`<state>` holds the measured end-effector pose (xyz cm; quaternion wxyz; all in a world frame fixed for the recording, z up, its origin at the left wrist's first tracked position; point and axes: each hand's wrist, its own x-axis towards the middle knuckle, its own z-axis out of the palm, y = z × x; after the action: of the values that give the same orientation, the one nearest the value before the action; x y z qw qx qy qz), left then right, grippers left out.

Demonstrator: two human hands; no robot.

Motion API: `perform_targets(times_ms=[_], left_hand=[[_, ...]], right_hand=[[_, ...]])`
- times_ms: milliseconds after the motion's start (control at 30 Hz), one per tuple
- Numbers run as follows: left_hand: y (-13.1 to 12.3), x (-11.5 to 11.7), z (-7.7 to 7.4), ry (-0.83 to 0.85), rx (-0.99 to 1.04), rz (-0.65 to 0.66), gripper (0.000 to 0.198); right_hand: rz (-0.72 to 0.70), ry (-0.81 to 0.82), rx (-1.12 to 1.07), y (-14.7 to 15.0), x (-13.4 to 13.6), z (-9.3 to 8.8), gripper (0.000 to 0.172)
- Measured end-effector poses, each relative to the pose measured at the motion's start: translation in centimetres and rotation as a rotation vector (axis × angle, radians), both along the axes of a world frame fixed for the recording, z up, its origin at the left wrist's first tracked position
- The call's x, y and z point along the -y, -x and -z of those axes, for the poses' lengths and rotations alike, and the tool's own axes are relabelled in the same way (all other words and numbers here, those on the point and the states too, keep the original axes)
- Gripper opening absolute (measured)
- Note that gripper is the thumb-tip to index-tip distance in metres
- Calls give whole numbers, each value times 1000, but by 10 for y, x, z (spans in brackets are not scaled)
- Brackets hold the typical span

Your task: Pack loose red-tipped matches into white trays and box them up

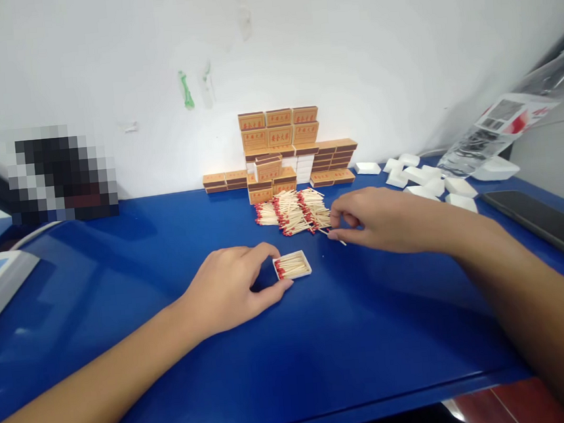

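Note:
My left hand (234, 285) grips a small white matchbox tray (301, 277) by its left end, between thumb and fingers. Inside the tray lie several matches (294, 265), red heads toward my left hand. My right hand (376, 220) is at the right edge of a heap of loose matches (292, 214), thumb and index finger closed in a pinch. One match (342, 241) sticks out at those fingertips; they partly cover it. Behind the heap, orange and brown matchboxes (280, 136) are stacked against the wall, one leaning at the front.
White empty trays (424, 176) lie scattered at the back right, beside a clear plastic package (505, 116). A dark phone (550, 224) rests near the right edge. At the left are a white device (2, 282) and a blurred-out dark object (64, 174). The blue tabletop (285, 362) ends close to me.

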<state>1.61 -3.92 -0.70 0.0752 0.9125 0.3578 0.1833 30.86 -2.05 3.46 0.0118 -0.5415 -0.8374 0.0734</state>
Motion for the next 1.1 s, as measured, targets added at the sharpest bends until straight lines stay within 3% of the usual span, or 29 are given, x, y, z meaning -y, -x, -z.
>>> perform_targets(times_ms=[100,433,800,1100], left_hand=[[0,0,0,3,1,-10,31],[0,1,0,-9,-13,-8,32],[0,1,0,4,-22,-19,32],[0,0,0,0,-19,-11,31]], right_hand=[[34,101,30,-1,-1,3,26],[7,200,63,-7,0,1,28],[-162,12,-181,12,5,-4,19],[-265,31,-242,40,24,-1,13]])
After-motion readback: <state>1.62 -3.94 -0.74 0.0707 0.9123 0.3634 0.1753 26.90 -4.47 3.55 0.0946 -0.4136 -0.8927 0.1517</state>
